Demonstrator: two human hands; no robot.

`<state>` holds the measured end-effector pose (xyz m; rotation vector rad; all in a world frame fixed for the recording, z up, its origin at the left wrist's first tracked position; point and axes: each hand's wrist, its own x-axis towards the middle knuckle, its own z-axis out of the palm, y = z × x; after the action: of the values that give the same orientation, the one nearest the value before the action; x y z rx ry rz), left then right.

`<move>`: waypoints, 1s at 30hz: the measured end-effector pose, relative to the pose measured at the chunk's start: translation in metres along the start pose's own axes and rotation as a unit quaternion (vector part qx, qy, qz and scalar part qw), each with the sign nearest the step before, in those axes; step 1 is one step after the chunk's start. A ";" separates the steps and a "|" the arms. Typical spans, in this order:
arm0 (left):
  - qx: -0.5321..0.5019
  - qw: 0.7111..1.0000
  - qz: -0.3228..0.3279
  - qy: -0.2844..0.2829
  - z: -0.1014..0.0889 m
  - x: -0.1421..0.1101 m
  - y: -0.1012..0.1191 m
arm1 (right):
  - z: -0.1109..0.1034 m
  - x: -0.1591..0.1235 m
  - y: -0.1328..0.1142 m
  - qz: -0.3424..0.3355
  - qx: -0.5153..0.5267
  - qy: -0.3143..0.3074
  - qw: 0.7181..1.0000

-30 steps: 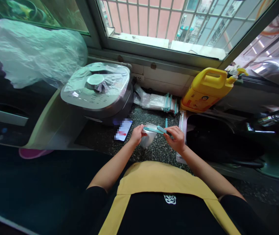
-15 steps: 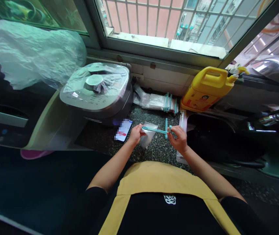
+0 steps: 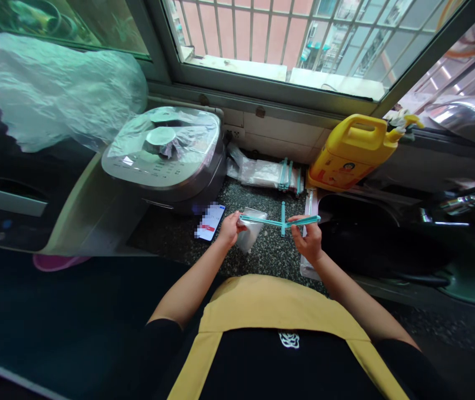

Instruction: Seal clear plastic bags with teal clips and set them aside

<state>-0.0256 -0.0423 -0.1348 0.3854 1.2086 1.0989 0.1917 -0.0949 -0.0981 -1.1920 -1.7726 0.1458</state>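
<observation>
Left hand (image 3: 229, 229) pinches bag (image 3: 250, 235) and clip (image 3: 267, 221); right hand (image 3: 311, 240) pinches the clip's other end, apparently to hold it unfolded.

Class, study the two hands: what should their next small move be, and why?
The right hand should probably swing its outer teal strip left across the clear bag: that strip points away from the bag, while the inner teal strip, its left end at the left hand, lies across the bag's upper part.
</observation>
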 end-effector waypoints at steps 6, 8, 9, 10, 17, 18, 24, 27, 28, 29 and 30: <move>-0.005 1.000 -0.004 -0.002 0.000 0.000 -0.001 | 0.002 -0.006 0.006 0.041 0.020 0.011 0.999; -0.010 1.000 -0.008 0.002 0.001 -0.001 -0.001 | 0.003 -0.008 0.008 0.063 0.027 0.012 0.998; -0.011 1.000 -0.009 0.004 0.001 -0.001 0.000 | 0.003 -0.009 0.009 0.074 0.033 0.014 0.997; -0.013 1.000 -0.009 0.005 0.002 -0.001 0.000 | 0.004 -0.010 0.010 0.084 0.041 0.015 0.996; -0.008 1.000 -0.001 0.003 0.003 -0.003 0.001 | 0.009 -0.016 0.017 0.117 0.087 0.021 0.989; -0.007 1.000 0.001 0.001 0.003 -0.003 0.000 | 0.009 -0.016 0.018 0.116 0.086 0.016 0.989; 0.019 0.999 0.029 0.000 -0.003 0.005 -0.005 | 0.015 -0.017 0.030 0.099 0.074 -0.043 0.991; 0.021 0.998 0.040 0.039 -0.011 0.016 -0.008 | 0.021 -0.018 0.033 0.116 0.077 -0.052 0.989; 0.020 0.997 0.032 0.063 -0.014 0.020 -0.009 | 0.023 -0.018 0.034 0.124 0.076 -0.050 0.988; 0.021 0.996 0.018 0.089 -0.017 0.023 -0.009 | 0.024 -0.018 0.033 0.130 0.075 -0.048 0.988; 0.023 0.993 0.003 0.114 -0.020 0.026 -0.010 | 0.025 -0.018 0.033 0.136 0.074 -0.046 0.987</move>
<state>-0.0402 -0.0313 -0.1640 0.3051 1.4374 1.1444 0.1952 -0.0818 -0.1410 -1.3307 -1.6383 0.4920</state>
